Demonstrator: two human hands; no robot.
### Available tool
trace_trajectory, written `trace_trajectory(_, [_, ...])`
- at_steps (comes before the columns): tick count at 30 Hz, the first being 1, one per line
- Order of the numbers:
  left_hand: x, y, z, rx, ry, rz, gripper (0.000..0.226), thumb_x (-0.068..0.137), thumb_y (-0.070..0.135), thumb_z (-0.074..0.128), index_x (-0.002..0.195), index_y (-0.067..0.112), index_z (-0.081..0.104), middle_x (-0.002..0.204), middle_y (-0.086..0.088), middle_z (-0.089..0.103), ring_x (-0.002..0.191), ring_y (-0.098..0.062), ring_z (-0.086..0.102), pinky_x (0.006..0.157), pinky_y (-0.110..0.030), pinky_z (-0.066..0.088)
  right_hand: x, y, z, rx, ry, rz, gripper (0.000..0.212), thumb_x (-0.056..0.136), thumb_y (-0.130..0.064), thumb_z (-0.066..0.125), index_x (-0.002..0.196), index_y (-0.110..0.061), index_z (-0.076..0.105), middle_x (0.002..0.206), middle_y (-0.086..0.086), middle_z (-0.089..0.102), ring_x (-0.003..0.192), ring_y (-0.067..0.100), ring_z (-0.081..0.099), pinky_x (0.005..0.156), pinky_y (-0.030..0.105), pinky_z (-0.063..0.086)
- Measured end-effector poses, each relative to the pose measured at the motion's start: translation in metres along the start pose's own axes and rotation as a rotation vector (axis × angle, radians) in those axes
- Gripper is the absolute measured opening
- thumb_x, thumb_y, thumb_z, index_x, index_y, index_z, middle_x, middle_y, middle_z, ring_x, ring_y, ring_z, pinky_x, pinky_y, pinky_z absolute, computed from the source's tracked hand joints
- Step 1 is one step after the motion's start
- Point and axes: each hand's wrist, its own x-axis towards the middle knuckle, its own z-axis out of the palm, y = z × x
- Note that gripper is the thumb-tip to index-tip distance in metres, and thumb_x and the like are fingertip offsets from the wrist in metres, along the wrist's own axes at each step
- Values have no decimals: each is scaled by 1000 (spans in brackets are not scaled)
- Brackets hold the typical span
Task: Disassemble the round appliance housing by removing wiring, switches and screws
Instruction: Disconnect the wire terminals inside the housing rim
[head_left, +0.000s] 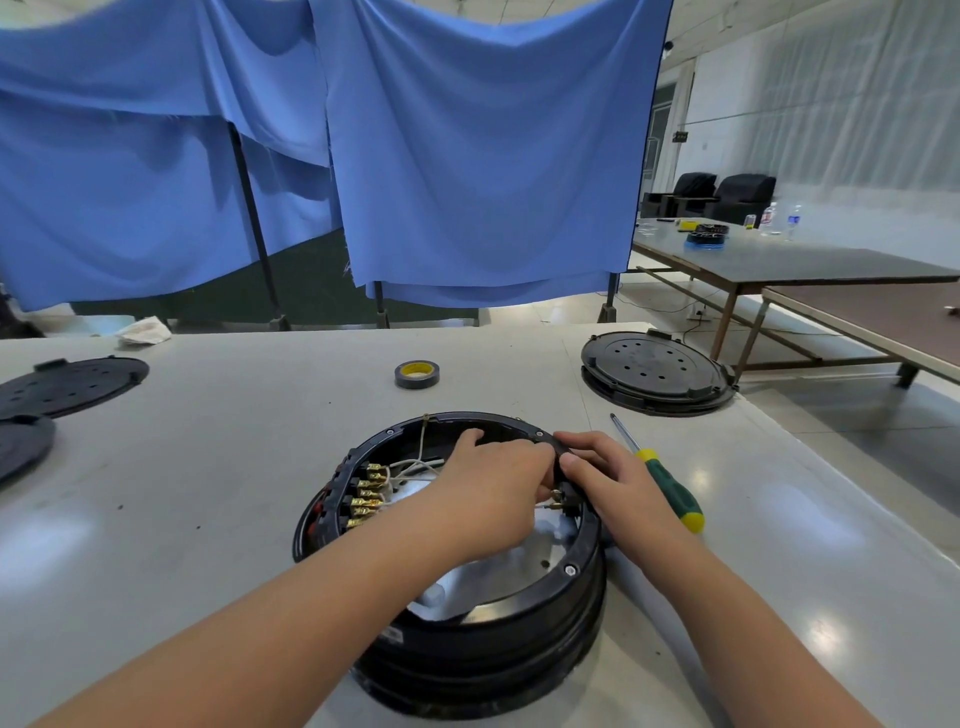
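The round black appliance housing (483, 639) lies open on the grey table in front of me. Inside it, brass terminals (366, 493) with white wires (410, 467) line the left wall. My left hand (488, 483) reaches into the housing, its fingers curled at a small brass-tipped part (558, 496) on the right inner wall. My right hand (602, 478) grips the black rim at that same spot, thumb on the inner side. What the left fingers pinch is partly hidden.
A green and yellow screwdriver (670, 486) lies just right of the housing. A roll of black tape (416, 374) sits behind it. Another black round cover (657, 371) is at the far right, and black lids (67, 384) at the left edge. Blue cloth hangs behind the table.
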Motion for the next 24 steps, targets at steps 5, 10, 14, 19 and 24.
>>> trace_trajectory(5, [4,7,-9,271,-32,71,22,86,13,55,90,24,36,101,2,55,107,-22,54,115,-53,8,-1,-3,0,-17,-2,-8,22,93,-5,53,105,-22,62,101,5,69,92,11,66,83,21,52])
trace_trajectory(10, [2,4,-5,183,8,39,13,92,17,50,88,23,39,85,6,46,103,-22,51,116,-56,4,-2,-3,0,-9,1,8,22,93,-5,52,104,-22,62,103,7,68,94,15,66,86,26,52])
trace_trajectory(14, [1,2,1,160,46,21,10,93,18,47,89,23,40,82,8,41,105,-22,49,115,-57,0,-2,-3,0,-4,6,9,23,93,-4,52,103,-23,62,104,9,68,94,16,65,86,25,52])
trace_trajectory(19, [7,7,-4,302,13,80,23,84,12,55,89,22,35,103,1,59,110,-25,48,111,-63,-5,-3,-3,-1,3,-1,7,22,94,-4,51,109,-17,62,104,10,68,97,17,65,86,24,51])
trace_trajectory(24, [2,1,2,163,58,39,13,92,17,48,88,23,38,86,6,46,104,-22,49,115,-58,1,-2,-2,0,7,7,19,23,94,-4,51,107,-19,62,105,12,67,98,20,65,89,30,52])
